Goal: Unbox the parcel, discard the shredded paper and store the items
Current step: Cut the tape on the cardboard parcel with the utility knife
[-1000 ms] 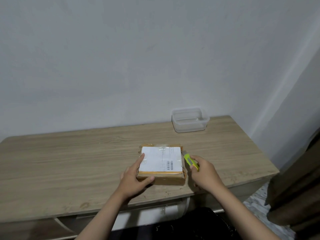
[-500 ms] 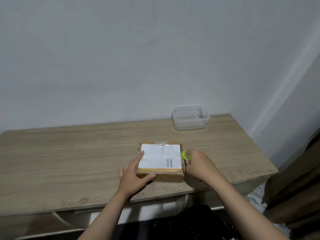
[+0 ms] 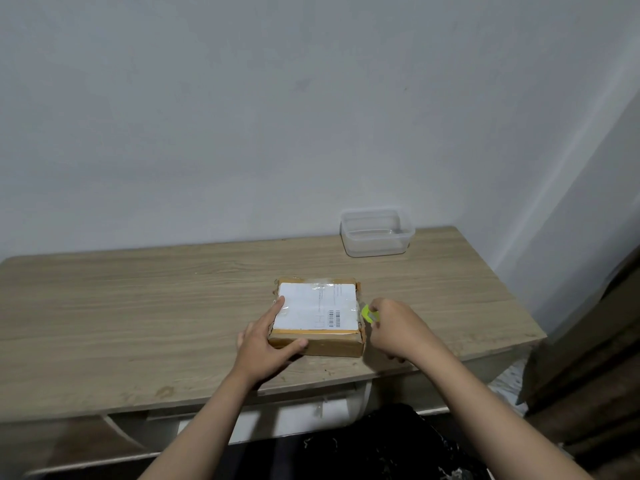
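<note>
The parcel lies flat near the table's front edge, between both hands. The left hand steadies its near left corner, thumb on the front side, forefinger on the white label. The right hand grips a yellow-green cutter touching the parcel's right edge, tip pointing left. The parcel is a flat brown taped box, its long axis running left-right.

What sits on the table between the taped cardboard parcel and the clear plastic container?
Nothing: head view shows bare wooden table between cardboard parcel and clear plastic container.
</note>
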The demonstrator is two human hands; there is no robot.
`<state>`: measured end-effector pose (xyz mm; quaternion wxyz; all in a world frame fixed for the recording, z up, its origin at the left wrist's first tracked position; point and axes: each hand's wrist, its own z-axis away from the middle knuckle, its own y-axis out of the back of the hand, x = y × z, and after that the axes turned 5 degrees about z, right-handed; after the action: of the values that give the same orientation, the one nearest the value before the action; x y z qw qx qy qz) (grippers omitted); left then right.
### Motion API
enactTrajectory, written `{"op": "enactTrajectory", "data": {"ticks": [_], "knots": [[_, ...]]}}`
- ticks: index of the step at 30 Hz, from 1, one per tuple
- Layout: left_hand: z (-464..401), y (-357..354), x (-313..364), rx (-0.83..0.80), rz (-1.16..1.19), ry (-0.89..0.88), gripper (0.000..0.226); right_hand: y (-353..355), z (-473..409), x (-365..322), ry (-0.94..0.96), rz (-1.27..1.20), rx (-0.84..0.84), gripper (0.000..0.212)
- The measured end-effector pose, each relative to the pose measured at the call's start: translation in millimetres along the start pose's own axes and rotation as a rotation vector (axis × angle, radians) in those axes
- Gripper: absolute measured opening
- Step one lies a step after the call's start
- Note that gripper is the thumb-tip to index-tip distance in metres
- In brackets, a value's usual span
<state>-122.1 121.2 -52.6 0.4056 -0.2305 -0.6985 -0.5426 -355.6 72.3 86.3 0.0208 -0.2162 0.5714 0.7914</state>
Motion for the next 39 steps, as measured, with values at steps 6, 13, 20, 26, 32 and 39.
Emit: {"op": "enactTrajectory", "data": {"ticks": [6, 13, 20, 26, 32, 39], "knots": [[2.5, -3.2, 0.2, 0.026, 0.038, 0.01, 0.092, -2.7, 0.6, 0.8, -0.015, -0.074, 0.009, 0.029], [4.3, -3.3, 1.3, 0.031, 0.043, 0.016, 0.094, 2.1, 5.8, 0.5, -0.017, -0.035, -0.067, 0.033], [2.3, -1.9, -0.8, 0.004, 0.082, 0.016, 0.095, 12.1, -2.4, -10.2, -0.053, -0.044, -0.099, 0.031], [2.9, -1.7, -1.0, 0.004, 0.088, 0.021, 0.093, 7.4, 1.7, -6.6, -0.02, -0.029, -0.095, 0.029], [3.6, 0.2, 1.1, 0.018, 0.052, 0.033, 0.091, 6.9, 8.6, -1.1, -0.036, -0.022, -0.092, 0.03], [3.1, 2.5, 2.8, -0.013, 0.02, 0.03, 0.092, 11.8, 10.6, 1.4, -0.068, -0.08, -0.136, 0.029]]}}
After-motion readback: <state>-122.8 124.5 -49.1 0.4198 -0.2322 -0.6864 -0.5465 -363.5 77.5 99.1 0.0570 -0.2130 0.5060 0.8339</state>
